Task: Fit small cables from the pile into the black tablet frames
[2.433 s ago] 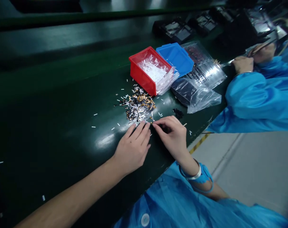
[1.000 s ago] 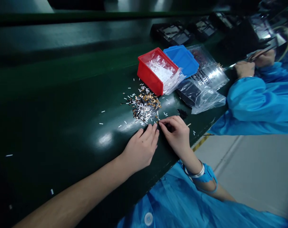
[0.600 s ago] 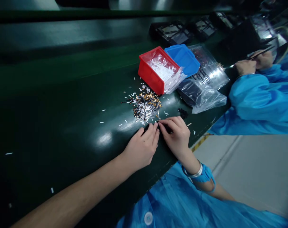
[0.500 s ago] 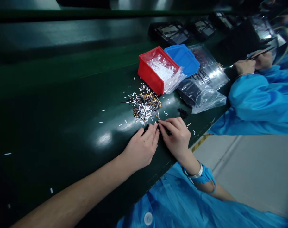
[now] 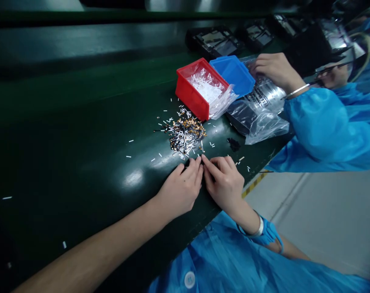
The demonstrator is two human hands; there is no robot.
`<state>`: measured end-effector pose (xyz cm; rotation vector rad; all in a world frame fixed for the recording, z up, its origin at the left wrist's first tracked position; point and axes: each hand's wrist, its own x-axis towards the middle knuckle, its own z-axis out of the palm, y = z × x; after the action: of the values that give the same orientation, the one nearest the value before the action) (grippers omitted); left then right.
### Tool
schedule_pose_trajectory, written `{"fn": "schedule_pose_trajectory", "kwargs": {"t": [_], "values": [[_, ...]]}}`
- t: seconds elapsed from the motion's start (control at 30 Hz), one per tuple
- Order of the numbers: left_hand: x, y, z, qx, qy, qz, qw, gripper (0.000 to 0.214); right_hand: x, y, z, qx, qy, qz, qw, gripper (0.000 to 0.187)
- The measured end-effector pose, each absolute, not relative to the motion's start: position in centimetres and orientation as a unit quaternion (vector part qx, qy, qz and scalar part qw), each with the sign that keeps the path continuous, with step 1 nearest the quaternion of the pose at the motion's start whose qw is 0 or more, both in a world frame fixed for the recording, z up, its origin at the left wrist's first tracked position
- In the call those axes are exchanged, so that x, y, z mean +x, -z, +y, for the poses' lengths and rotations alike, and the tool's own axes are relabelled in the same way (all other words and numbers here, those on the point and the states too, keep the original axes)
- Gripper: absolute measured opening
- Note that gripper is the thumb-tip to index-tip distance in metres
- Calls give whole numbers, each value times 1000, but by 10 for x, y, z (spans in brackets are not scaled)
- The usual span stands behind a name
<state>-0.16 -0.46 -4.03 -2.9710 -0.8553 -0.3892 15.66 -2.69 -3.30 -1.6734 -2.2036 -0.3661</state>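
Near edge of the green belt (image 5: 81,134) just under both wrists, with a wide stretch of open belt off to the left, dotted with stray white tubes (image 5: 130,141). Left hand (image 5: 180,189) and right hand (image 5: 223,183) side by side on the belt, fingertips nearly meeting, just below the parts pile (image 5: 186,136). Left fingers (image 5: 192,169) close together and curled down; right fingers (image 5: 214,162) bunched, with any pinched part too small to tell. In the pile, a loose heap of gold terminals, black wires and white tubes, thinning out at its edges. Beyond it, a red bin (image 5: 185,91) of white tubes in a plastic liner, right beside a blue bin (image 5: 233,71). Nearby, a clear plastic bag (image 5: 258,126) and a small black clump (image 5: 233,144). Farther along, a co-worker's hand (image 5: 273,69) on clear packaging, and a blue sleeve (image 5: 319,126) at the belt's edge.
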Motion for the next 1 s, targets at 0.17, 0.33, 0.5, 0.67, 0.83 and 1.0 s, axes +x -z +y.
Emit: {"fn": "schedule_pose_trajectory", "kwargs": {"t": [0.17, 0.33, 0.5, 0.67, 0.83, 1.0], "values": [[-1, 40, -5, -955, 106, -275, 6, 47, 160, 29, -24, -603, 83, -774, 177, 28], [-1, 40, -6, -956, 107, -274, 7, 47, 166, 29, -20, -591, 72, -781, 188, 27], [-2, 41, -5, -953, 120, -277, 8, 46, 171, 30, -19, -592, 70, -770, 225, 28], [-3, 40, -4, -950, 158, -270, 10, 41, 171, 30, -22, -568, 101, -793, 197, 26], [-4, 39, -3, -949, 193, -249, -8, 39, 174, 28, -18, -565, 78, -790, 223, 26], [-3, 37, -1, -932, 214, -292, -23, 40, 177, 30, -6, -556, 104, -801, 196, 28]]}}
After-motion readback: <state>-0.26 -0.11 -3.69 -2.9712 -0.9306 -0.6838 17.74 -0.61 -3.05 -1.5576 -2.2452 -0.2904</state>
